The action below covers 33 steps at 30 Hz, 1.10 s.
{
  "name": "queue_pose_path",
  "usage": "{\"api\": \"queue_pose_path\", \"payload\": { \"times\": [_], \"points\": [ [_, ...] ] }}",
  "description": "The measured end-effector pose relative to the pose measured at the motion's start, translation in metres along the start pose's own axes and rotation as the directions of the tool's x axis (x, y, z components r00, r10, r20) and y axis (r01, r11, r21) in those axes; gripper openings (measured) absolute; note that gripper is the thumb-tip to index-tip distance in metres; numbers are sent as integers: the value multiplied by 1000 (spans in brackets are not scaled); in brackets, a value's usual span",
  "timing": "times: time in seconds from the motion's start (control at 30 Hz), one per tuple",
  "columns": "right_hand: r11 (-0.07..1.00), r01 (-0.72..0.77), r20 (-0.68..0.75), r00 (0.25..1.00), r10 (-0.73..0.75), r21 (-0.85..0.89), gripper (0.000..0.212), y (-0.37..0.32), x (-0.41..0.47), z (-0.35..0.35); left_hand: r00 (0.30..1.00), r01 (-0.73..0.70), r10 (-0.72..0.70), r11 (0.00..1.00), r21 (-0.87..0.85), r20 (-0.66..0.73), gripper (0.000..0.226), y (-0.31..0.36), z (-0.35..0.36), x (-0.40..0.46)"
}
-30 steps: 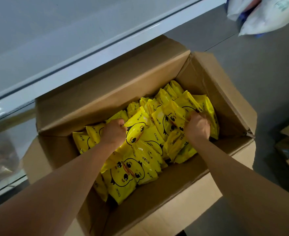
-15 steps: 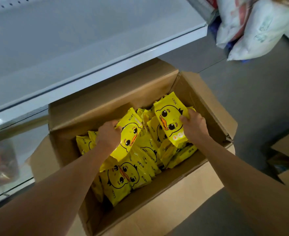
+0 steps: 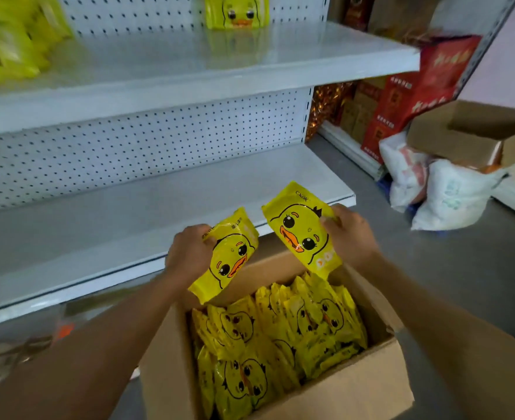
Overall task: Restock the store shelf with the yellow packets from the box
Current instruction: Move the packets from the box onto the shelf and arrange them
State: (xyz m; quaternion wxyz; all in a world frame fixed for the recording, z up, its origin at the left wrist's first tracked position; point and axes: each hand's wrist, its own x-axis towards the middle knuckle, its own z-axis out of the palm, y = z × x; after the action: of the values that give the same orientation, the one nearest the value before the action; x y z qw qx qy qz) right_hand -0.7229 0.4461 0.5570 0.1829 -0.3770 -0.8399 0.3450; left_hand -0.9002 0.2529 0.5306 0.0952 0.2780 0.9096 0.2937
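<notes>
Hands point(image 3: 189, 253) point(image 3: 351, 234) each grip one yellow packet point(image 3: 229, 256) point(image 3: 303, 230) above box point(image 3: 326, 395).

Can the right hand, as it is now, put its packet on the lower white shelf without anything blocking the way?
Probably yes. The right hand holds its yellow packet above the open box, level with the lower shelf edge. The shelf surface just ahead looks bare, and nothing stands between.

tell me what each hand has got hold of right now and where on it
The left hand grips one yellow packet by its upper left edge; the right hand grips another yellow packet by its right side edge. Both are lifted above the box.
</notes>
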Motion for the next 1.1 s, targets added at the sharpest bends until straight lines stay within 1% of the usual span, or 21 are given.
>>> {"api": "queue_pose_path", "payload": {
  "times": [0.13,0.23,0.3,0.4,0.5,0.63,0.73,0.83,0.93,1.0,1.1],
  "points": [
    [989,142,-41,989,-141,28,15,-60,4,-26,996,-1,2,1000,9,-92,21,15,-67,-7],
    [972,228,-53,973,-226,55,15,-103,7,-37,986,-3,10,999,45,-167,30,23,-116,-12],
    [950,303,-62,952,-299,71,16,-132,9,-41,977,-14,27,998,61,-210,32,26,-146,-15],
    [920,386,-69,922,-381,72,17,-173,11,-45,960,-35,63,994,108,-273,26,27,-188,-18],
    [885,459,-74,888,-454,79,14,-212,14,-44,944,-35,73,992,122,-322,15,25,-226,-16],
    [853,504,-93,864,-496,138,15,-258,22,-35,924,-44,92,990,136,-372,12,12,-272,0],
    [834,515,-105,857,-504,201,20,-286,27,-22,913,-49,105,988,148,-395,24,1,-306,16],
    [834,506,-97,862,-497,221,19,-310,35,-4,907,-70,139,981,181,-399,32,-11,-339,39],
    [830,504,-94,863,-497,240,24,-333,44,14,910,-105,162,981,166,-382,37,-20,-368,65],
    [829,500,-100,865,-492,251,28,-346,49,26,915,-117,181,974,193,-361,36,-27,-382,85],
    [822,495,-87,866,-492,281,30,-361,54,42,935,-141,210,960,243,-287,36,-39,-392,112]
  ]
}}
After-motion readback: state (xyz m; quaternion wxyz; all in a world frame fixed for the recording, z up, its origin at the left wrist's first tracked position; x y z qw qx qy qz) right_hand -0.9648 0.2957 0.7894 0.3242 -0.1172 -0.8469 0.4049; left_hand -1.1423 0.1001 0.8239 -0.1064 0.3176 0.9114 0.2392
